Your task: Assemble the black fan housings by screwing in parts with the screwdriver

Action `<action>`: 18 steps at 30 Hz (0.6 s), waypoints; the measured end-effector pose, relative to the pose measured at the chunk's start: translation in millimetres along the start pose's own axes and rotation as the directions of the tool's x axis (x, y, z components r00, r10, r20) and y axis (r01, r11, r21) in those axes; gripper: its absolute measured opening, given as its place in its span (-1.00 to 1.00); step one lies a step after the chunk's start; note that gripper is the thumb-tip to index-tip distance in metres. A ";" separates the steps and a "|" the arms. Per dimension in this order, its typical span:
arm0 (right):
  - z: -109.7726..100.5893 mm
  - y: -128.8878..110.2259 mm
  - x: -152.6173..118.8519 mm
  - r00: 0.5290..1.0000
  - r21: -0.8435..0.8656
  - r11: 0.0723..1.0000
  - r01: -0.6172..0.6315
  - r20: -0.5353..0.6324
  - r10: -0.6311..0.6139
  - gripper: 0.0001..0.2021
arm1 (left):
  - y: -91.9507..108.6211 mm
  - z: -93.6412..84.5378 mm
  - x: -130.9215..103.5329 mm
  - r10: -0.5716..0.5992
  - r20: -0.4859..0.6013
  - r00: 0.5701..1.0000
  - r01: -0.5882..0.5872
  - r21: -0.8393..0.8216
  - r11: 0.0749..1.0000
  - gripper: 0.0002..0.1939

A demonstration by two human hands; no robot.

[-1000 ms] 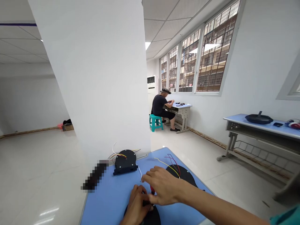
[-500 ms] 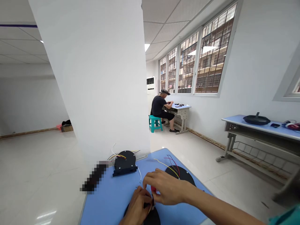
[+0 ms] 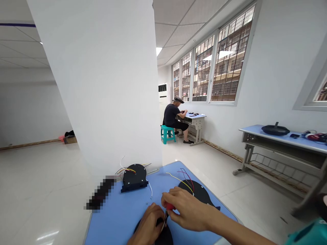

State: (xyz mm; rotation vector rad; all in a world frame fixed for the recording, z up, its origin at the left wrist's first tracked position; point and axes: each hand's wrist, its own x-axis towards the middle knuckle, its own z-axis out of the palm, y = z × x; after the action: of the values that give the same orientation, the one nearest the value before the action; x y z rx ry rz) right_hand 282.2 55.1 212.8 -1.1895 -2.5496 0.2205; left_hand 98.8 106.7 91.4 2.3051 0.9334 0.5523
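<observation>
My right hand [image 3: 186, 209] is closed around the red handle of a screwdriver [image 3: 170, 206], its dark shaft slanting down towards my left hand. Near the table's front edge, my left hand [image 3: 150, 223] has its fingers curled on a black round housing [image 3: 166, 237]; hand and frame edge hide much of that part. The screwdriver's tip is hidden by my fingers. Beyond my right forearm lies another black round housing [image 3: 198, 192] with yellow, red and dark wires. At the back left sits a third black housing [image 3: 135, 174] with several wires coming from its middle.
Small screws [image 3: 146, 203] lie on the blue tabletop [image 3: 112, 217]. A blurred-out dark object [image 3: 100, 194] is at the left edge. A white pillar [image 3: 102, 85] rises behind the table. To the right stands another desk [image 3: 245, 131] with a black pan-like item. A person sits working farther back.
My right hand has shifted slightly right and down with the screwdriver, showing more of its red handle and shaft. My left hand stays on the housing. The view has turned slightly.
</observation>
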 end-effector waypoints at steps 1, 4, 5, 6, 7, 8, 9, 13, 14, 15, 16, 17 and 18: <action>-0.8 -0.7 -1.6 1.000 0.020 1.000 -0.009 -0.007 0.009 -0.80 | -0.9 0.2 0.0 -0.007 -0.015 1.000 0.007 0.003 1.000 -0.84; -2.7 -1.7 -4.1 0.999 0.082 0.996 -0.042 -0.010 0.043 -0.81 | -4.2 1.2 0.5 -0.015 -0.042 0.999 0.016 0.018 1.000 -0.85; -3.0 -1.6 -4.3 0.999 0.096 0.994 -0.048 -0.005 0.049 -0.81 | -5.4 1.3 0.8 -0.013 -0.044 0.999 0.014 0.022 1.000 -0.85; -3.1 -1.5 -4.3 0.999 0.103 0.993 -0.051 -0.003 0.052 -0.81 | -6.6 0.9 1.1 -0.010 -0.046 0.999 0.011 0.025 1.000 -0.85; -3.3 -1.3 -4.2 0.999 0.104 0.993 -0.051 -0.008 0.052 -0.81 | -7.7 -0.2 1.4 -0.008 -0.049 0.999 0.010 0.029 1.000 -0.85; -3.6 -1.4 -4.2 0.998 0.103 0.993 -0.050 -0.021 0.053 -0.82 | -8.8 -2.2 1.7 -0.008 -0.056 0.998 0.010 0.033 0.999 -0.84; -4.1 -1.6 -4.4 0.997 0.103 0.993 -0.054 -0.043 0.059 -0.84 | -10.0 -5.0 1.9 -0.009 -0.068 0.998 0.012 0.043 0.999 -0.84; -9.9 -6.1 -9.8 0.976 0.144 0.979 -0.148 -0.136 0.167 -0.91 | -18.9 -20.9 1.7 -0.045 -0.173 0.984 0.071 0.148 0.987 -0.83; -11.5 -7.9 -12.5 0.971 0.157 0.972 -0.177 -0.131 0.198 -0.92 | -22.4 -24.2 1.1 -0.062 -0.203 0.977 0.100 0.180 0.979 -0.83; -12.7 -10.0 -15.5 0.969 0.166 0.966 -0.199 -0.113 0.219 -0.92 | -26.3 -26.5 0.4 -0.082 -0.231 0.969 0.132 0.208 0.969 -0.83; -13.2 -12.1 -18.7 0.970 0.171 0.962 -0.211 -0.084 0.228 -0.91 | -30.2 -27.8 -0.5 -0.104 -0.255 0.961 0.165 0.230 0.959 -0.83; -12.9 -14.4 -21.8 0.973 0.173 0.961 -0.216 -0.050 0.227 -0.90 | -34.1 -28.1 -1.4 -0.123 -0.275 0.953 0.194 0.245 0.950 -0.82; -11.9 -16.6 -24.7 0.974 0.170 0.961 -0.217 -0.020 0.224 -0.90 | -37.7 -27.5 -2.3 -0.140 -0.290 0.947 0.218 0.254 0.942 -0.82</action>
State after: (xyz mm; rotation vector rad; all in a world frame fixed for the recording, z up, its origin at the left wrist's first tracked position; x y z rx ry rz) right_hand 289.3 25.6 223.1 -1.3951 -2.3109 0.4486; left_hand 63.6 136.9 86.9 2.3958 1.4223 0.7033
